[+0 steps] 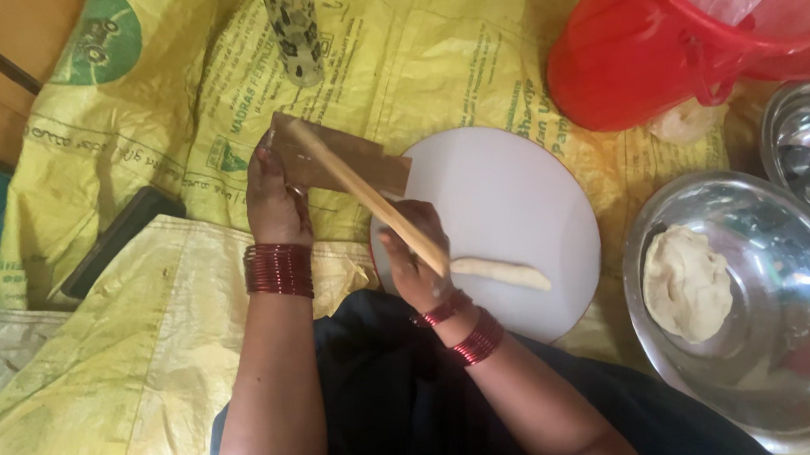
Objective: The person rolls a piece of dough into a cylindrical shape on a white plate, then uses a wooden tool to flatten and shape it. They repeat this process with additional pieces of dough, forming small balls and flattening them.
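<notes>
My left hand (277,205) grips the left edge of a flat brown board (350,163) held just above the yellow sack. A long pale wooden stick (356,188) lies slanted across that board, and my right hand (414,255) is closed on its lower end. This hand hovers over the left edge of a white round board (515,188). A short roll of dough (503,274) lies on the round board, just to the right of my right hand. Both wrists wear red bangles.
A large steel bowl (652,353) at the right holds a lump of dough (685,283). Behind it stand a red bucket (624,59) and a second steel vessel (808,151). A tall patterned tumbler (293,28) stands at the top; a black flat object (120,240) lies at the left.
</notes>
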